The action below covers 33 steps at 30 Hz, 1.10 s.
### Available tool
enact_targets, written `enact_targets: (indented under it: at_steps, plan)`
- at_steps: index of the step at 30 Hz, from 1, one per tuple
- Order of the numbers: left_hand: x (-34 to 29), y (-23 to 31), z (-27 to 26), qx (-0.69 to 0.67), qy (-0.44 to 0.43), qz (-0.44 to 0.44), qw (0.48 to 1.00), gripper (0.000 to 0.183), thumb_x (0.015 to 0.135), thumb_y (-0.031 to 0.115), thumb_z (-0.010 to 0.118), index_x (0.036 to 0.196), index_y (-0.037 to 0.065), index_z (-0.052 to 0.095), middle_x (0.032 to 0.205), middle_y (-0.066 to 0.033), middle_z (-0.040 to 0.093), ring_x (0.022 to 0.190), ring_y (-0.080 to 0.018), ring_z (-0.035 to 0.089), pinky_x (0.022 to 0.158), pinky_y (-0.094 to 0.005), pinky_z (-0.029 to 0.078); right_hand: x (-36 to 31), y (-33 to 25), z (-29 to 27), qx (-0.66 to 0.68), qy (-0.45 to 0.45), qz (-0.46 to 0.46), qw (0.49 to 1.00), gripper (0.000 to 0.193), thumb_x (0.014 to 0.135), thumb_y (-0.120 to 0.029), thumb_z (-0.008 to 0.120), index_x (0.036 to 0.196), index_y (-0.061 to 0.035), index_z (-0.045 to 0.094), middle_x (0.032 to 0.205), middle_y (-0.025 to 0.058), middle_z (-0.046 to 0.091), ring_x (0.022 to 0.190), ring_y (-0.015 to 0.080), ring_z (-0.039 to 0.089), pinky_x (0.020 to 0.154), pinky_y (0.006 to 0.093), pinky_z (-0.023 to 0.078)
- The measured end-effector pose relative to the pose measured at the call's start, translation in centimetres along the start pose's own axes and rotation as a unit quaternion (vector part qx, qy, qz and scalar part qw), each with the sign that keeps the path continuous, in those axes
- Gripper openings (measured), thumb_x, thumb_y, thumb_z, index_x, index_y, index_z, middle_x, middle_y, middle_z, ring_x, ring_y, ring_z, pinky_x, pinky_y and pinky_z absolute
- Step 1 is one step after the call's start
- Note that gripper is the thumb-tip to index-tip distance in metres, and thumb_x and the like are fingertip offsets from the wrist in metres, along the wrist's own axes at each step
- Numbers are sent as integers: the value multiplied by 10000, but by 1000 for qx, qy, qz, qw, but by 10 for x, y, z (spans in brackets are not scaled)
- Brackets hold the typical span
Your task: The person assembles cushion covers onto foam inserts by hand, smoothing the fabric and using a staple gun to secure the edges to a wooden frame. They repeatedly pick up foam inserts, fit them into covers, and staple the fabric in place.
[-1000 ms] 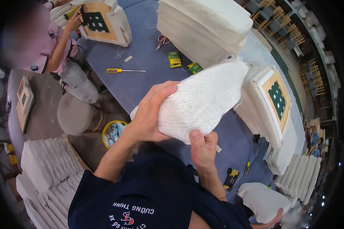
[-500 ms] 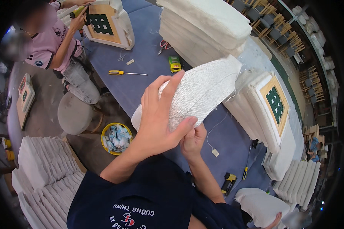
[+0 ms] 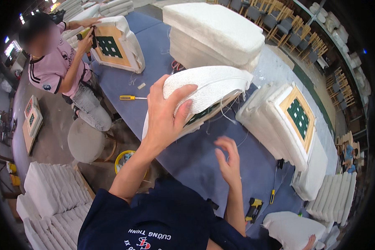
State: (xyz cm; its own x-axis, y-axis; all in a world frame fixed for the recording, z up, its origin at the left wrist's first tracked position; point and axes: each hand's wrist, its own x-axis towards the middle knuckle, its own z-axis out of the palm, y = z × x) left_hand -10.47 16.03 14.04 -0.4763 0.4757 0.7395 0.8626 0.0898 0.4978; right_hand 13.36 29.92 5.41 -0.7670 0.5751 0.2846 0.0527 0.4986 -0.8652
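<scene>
In the head view, a white padded seat cushion [image 3: 210, 83] is tilted up in the middle of the frame, over the blue worktop [image 3: 191, 156], its underside partly showing dark green webbing [image 3: 202, 114]. The left hand [image 3: 164, 106] is clamped on the cushion's left end, its fingers and thumb pressed into the white cover. The right hand [image 3: 229, 160], right of centre and lower, is apart from it, fingers loosely spread, with nothing visible in the grasp. Whether the cushion's hidden lower edge rests on the worktop, I cannot tell. It looks light enough for one hand to tilt, soft on its padded face but stiff underneath, and hardly fragile; the coarse weave should grip well rather than slip. The surest hold is probably at a padded edge, thumb and fingers squeezing through to the firm base, since pinching cloth alone might drag the cover. Loose thread [image 3: 227, 113] hanging at its right end could snag a finger. A cushion stack [image 3: 212, 39] stands at upper centre, a yellow-handled screwdriver [image 3: 128, 97] lies left of the left hand, and a yellow-and-black staple gun [image 3: 253, 208] sits at lower right.
</scene>
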Motion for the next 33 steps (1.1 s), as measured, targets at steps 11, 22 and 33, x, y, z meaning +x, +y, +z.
enact_targets:
  at_steps: [11,22,33]
  plan:
    - [33,-66,-8,-35,-8,0,999,473,1011,204,729,1469,179,617,1462,-282,508,1325,-455,528,1091,-529,424,-412,307,-127,-381,331,603,618,1089,882,-203,809,1731,-86,139,1435,304,588,1238,475,662,1069,554,541]
    - [33,-49,-27,4,-69,-26,997,509,1006,170,744,1491,180,590,1523,-268,468,1386,-487,509,1156,-521,442,-382,253,-150,-512,203,597,583,1055,835,-300,855,1622,52,248,1370,367,646,1264,483,678,1107,502,528]
    - [28,-41,-34,22,-62,-30,997,514,987,186,771,1471,176,598,1512,-283,478,1364,-503,514,1153,-529,442,-248,241,-96,70,208,415,883,387,916,-60,677,1272,4,538,811,125,695,588,222,714,516,396,586]
